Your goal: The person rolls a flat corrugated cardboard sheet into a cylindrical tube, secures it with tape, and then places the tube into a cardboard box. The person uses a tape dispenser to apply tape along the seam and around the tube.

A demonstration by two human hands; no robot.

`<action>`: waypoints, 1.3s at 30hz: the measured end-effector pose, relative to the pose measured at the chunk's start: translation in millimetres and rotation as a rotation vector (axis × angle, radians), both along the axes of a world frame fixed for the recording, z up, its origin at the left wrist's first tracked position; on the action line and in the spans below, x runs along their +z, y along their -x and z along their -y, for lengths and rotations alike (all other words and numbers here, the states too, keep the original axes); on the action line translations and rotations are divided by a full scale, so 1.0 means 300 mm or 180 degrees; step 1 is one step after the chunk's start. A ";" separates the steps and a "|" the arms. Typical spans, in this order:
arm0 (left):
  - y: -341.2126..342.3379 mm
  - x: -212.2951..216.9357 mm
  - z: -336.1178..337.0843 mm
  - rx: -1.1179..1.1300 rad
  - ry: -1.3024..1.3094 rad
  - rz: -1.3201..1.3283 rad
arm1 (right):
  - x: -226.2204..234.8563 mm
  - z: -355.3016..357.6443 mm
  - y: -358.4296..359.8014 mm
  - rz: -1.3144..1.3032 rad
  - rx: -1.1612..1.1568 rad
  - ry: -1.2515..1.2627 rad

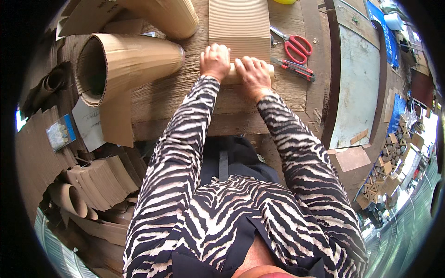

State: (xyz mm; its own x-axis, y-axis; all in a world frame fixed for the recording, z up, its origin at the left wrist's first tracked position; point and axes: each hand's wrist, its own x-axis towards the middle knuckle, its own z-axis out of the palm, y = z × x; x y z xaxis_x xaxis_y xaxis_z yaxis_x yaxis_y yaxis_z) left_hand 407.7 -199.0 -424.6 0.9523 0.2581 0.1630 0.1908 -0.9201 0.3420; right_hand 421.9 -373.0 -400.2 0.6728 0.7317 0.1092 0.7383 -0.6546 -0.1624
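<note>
A strip of brown corrugated cardboard point(238, 25) lies lengthwise on the wooden table, its ridges running crosswise. At its near end is a cardboard roll point(232, 79), lying crosswise under both hands. My left hand point(216, 61) grips the roll's left part with curled fingers. Round its right part bends my right hand point(253, 75), with one end of the roll showing just beyond it. I cannot tell whether the roll has a core inside. Right of the strip lie red-handled scissors point(298, 48) and a red-and-black utility knife point(295, 69), both apart from my hands.
Two large cardboard tubes, one a wide-mouthed tube point(134, 62), take up the table's left side. Stacked cardboard sheets point(104, 183) stand lower left. A yellow object point(284, 1) shows at the far edge. To the right is a pale panel point(354, 88) with a dark frame.
</note>
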 end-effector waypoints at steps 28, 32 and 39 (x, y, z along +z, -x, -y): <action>0.212 0.676 0.209 -0.1849 0.0838 -0.0040 | 0.239 0.187 0.188 -0.0822 -0.0596 -0.1492; 0.401 0.592 0.186 -0.1781 0.0334 0.0386 | 0.332 0.265 0.266 -0.0255 -0.0226 -0.0799; 0.736 0.137 0.303 -0.1046 0.0111 -0.0231 | 0.135 0.243 0.451 -0.0560 -0.0190 -0.0239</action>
